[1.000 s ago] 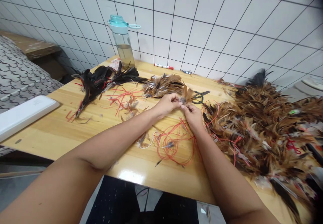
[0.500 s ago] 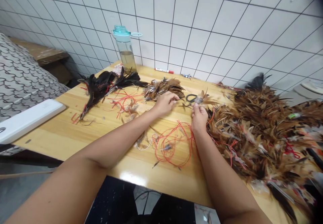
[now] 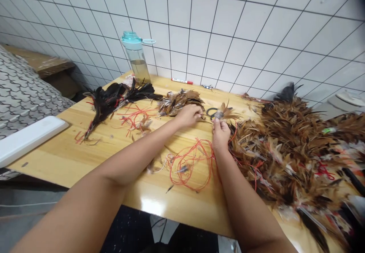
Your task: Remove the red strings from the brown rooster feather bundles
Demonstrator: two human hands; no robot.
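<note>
My right hand pinches the base of a small bunch of brown feathers, which fans out to the right above the fingertips. My left hand is to the left of it, fingers curled together. A thin dark strand shows by its fingertips, but what they hold is too small to make out. Black-handled scissors lie just behind the feather bunch, partly covered by it. A pile of brown feathers rests behind my left hand. Below my hands lies a loose coil of red string.
A large heap of brown feathers covers the table's right side. Black feathers, red string pieces and a water bottle stand or lie at left. A red marker lies near the tiled wall. A white device sits at the left edge.
The view has shifted slightly, so things on the table appear a little further left. My right hand still pinches the feather bunch; my left hand remains curled beside it.
</note>
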